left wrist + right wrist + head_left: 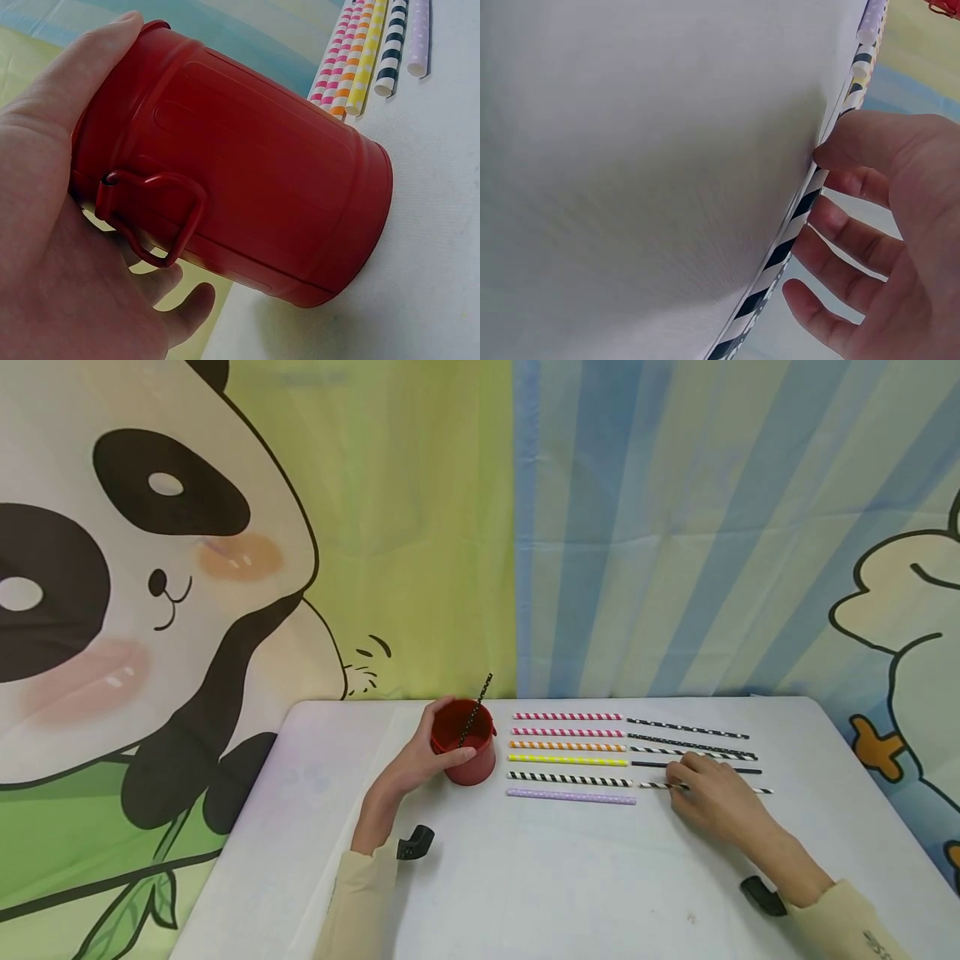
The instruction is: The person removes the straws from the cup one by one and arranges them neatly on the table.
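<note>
L hand (431,752) is wrapped round the red tin cup (467,752), fingers curled on its side and thumb at the far rim; cup stands on the bench (525,877) left of the straw rows, w/ one black dotted straw (476,710) already leaning in it. R hand (712,797) lies over the near-right row, thumb and fingertips touching the black-and-white striped straw (753,789), which lies flat on the bench. From the wrist view the thumb (855,146) presses its edge, other fingers loosely bent beneath; grip looks part-closed, not a firm pinch yet.

Risks, as I judge them:
- Straw is thin, round, flat on a smooth top. A thumb push w/o a counter-finger could roll it away or skid it toward the near edge.
- R hand sits close to the plain black straw (750,770) just beyond; a broad scoop may drag that one along or knock the neat rows askew, incl. the lilac straw (570,796) to the left.
- Pinching hard may crush a paper tube.
- Cup is light; if L hand tilts it, the leaning straw could tip out.
</note>
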Action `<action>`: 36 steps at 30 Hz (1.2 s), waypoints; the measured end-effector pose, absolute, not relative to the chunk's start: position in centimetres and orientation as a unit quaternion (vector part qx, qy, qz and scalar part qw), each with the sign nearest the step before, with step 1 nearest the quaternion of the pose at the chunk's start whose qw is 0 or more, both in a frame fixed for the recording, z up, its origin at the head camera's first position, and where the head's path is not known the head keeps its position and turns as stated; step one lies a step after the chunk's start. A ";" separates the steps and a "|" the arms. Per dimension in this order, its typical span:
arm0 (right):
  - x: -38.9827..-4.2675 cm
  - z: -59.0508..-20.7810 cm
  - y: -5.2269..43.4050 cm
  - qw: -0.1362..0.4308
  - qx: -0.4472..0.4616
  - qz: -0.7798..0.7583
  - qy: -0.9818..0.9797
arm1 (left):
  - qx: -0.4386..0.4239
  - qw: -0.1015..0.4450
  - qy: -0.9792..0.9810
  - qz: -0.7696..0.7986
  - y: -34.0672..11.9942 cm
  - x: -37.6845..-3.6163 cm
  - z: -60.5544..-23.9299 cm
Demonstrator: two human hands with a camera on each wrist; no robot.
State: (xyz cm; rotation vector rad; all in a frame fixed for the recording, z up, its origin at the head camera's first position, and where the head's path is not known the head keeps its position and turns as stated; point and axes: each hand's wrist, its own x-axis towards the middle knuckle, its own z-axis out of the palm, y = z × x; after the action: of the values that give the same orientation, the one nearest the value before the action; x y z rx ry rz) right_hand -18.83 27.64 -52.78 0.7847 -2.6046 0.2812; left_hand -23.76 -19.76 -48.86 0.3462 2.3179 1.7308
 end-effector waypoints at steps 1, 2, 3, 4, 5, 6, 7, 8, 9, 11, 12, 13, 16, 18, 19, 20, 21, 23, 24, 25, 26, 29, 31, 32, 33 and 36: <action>-18.9 -52.8 27.6 0.201 0.279 0.099 -0.934 | 0.119 0.114 0.790 0.590 -19.8 -23.8 -48.9; -18.9 -52.8 27.6 0.200 0.278 0.098 -0.934 | 0.118 0.114 0.791 0.590 -19.8 -23.8 -48.9; -18.9 -52.7 27.6 0.200 0.277 0.098 -0.935 | 0.119 0.114 0.791 0.590 -19.8 -23.8 -48.9; -18.9 -52.7 27.5 0.198 0.274 0.099 -0.936 | 0.119 0.113 0.791 0.590 -19.8 -23.8 -48.9; -18.9 -52.7 27.5 0.196 0.273 0.100 -0.937 | 0.119 0.113 0.791 0.590 -19.8 -23.8 -48.9; -18.9 -52.7 27.4 0.195 0.272 0.100 -0.937 | 0.119 0.113 0.792 0.588 -19.8 -23.8 -48.9; -18.9 -52.6 27.4 0.195 0.271 0.099 -0.937 | 0.120 0.113 0.792 0.588 -19.8 -23.8 -48.9; -18.9 -52.6 27.3 0.194 0.270 0.100 -0.938 | 0.120 0.113 0.792 0.588 -19.8 -23.8 -48.9; -18.9 -52.5 27.3 0.194 0.269 0.100 -0.938 | 0.120 0.114 0.792 0.588 -19.8 -23.8 -48.9; -18.8 -52.5 27.2 0.191 0.267 0.101 -0.939 | 0.118 0.117 0.792 0.588 -19.8 -23.8 -48.9; -18.8 -52.4 27.2 0.191 0.267 0.101 -0.939 | 0.117 0.118 0.791 0.588 -19.9 -23.9 -48.9; -18.8 -52.4 27.1 0.190 0.267 0.101 -0.939 | 0.116 0.120 0.791 0.588 -19.8 -23.9 -48.9; -18.8 -52.5 27.2 0.190 0.269 0.101 -0.939 | 0.113 0.127 0.791 0.588 -19.8 -23.8 -48.7; -18.9 -52.6 27.2 0.192 0.271 0.101 -0.938 | 0.112 0.131 0.791 0.587 -19.7 -23.6 -48.3; -18.9 -52.6 27.2 0.193 0.272 0.102 -0.937 | 0.111 0.133 0.791 0.587 -19.7 -23.5 -47.9; -18.9 -52.6 27.3 0.196 0.273 0.102 -0.936 | 0.111 0.134 0.790 0.588 -19.6 -23.3 -47.5; -18.9 -52.6 27.2 0.198 0.275 0.102 -0.935 | 0.111 0.136 0.790 0.588 -19.5 -23.1 -47.1; -18.9 -52.6 27.3 0.203 0.279 0.102 -0.933 | 0.111 0.137 0.789 0.589 -19.4 -22.7 -46.3; -19.0 -52.6 27.3 0.206 0.280 0.101 -0.932 | 0.112 0.136 0.788 0.589 -19.3 -22.5 -46.0; -19.0 -52.6 27.3 0.208 0.283 0.101 -0.931 | 0.113 0.136 0.788 0.589 -19.2 -22.4 -45.7; -19.0 -52.6 27.3 0.209 0.285 0.101 -0.930 | 0.114 0.135 0.789 0.589 -19.2 -22.3 -45.7; -19.1 -52.6 27.4 0.210 0.288 0.102 -0.929 | 0.114 0.133 0.789 0.589 -19.1 -22.2 -45.5; -19.1 -52.5 27.4 0.208 0.289 0.102 -0.929 | 0.114 0.134 0.789 0.589 -19.1 -22.2 -45.6; -19.1 -52.4 27.4 0.208 0.289 0.102 -0.929 | 0.113 0.134 0.788 0.590 -19.1 -22.3 -45.6; -19.1 -52.4 27.3 0.207 0.288 0.103 -0.929 | 0.112 0.134 0.789 0.589 -19.1 -22.3 -45.6; -19.1 -52.1 27.1 0.196 0.280 0.106 -0.934 | 0.114 0.131 0.789 0.589 -19.2 -22.5 -46.1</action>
State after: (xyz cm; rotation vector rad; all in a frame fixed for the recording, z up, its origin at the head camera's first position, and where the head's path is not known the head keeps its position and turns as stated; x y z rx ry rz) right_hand -19.12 27.06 -52.07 0.7837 -2.6164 0.2959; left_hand -22.49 -19.24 -46.09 0.3299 2.2922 1.7111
